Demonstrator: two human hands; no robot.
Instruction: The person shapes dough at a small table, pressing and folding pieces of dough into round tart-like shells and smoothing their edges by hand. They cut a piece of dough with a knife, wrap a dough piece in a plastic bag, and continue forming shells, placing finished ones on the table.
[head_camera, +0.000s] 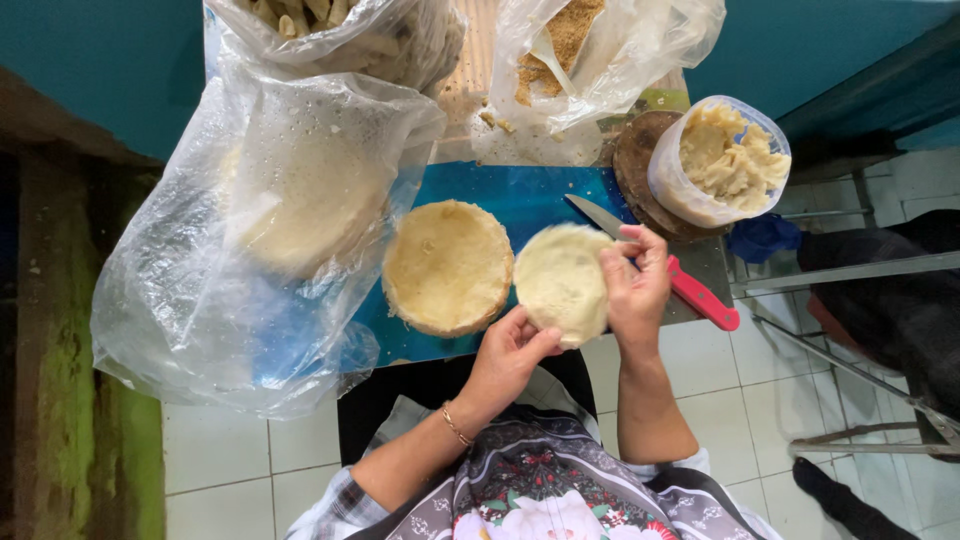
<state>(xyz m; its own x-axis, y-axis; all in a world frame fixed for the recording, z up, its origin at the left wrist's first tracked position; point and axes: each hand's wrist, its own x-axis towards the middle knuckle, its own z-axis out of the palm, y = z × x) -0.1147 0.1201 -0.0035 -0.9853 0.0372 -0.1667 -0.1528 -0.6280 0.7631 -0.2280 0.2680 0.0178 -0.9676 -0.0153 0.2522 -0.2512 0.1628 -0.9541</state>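
Note:
A pale round dough disc (560, 282) is held over the near edge of the blue table (520, 195). My left hand (512, 352) pinches its lower rim from below. My right hand (637, 283) grips its right side, thumb on top. Left of it, a stack of round dough discs (447, 266) lies on the table. A knife with a red handle (690, 288) lies behind my right hand, its blade pointing up and left.
A large clear plastic bag (270, 220) holding more pale dough covers the table's left. Behind are a bag of pale strips (350, 35), a bag of brown crumbs (580, 50), and a plastic tub of paste (720, 160) on a round wooden board. Metal chair frames stand at right.

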